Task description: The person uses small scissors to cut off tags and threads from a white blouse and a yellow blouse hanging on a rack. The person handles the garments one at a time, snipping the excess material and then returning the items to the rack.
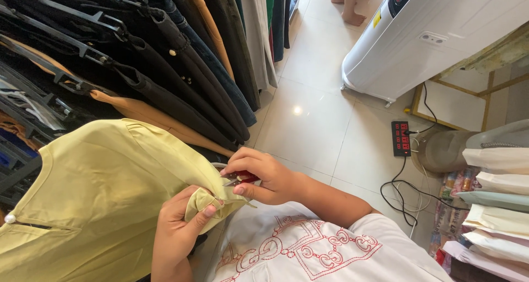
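Observation:
A pale yellow garment [93, 194] spreads across the lower left. My left hand [179, 227] pinches a bunched edge of its cloth between thumb and fingers. Just to the right, my right hand [264, 177] grips a small red-handled thread snip [241, 178], whose metal tip points left at the pinched fold. The two hands almost touch. A thin loose thread trails from the cloth below my right hand.
Dark and tan trousers [182, 61] hang on clips along a rack at the upper left. A white appliance [435, 34] stands on the tiled floor, with a power strip [400, 139] and cables. Folded cloth stacks [496, 205] fill the right edge. Another person's feet [347, 6] show at the top.

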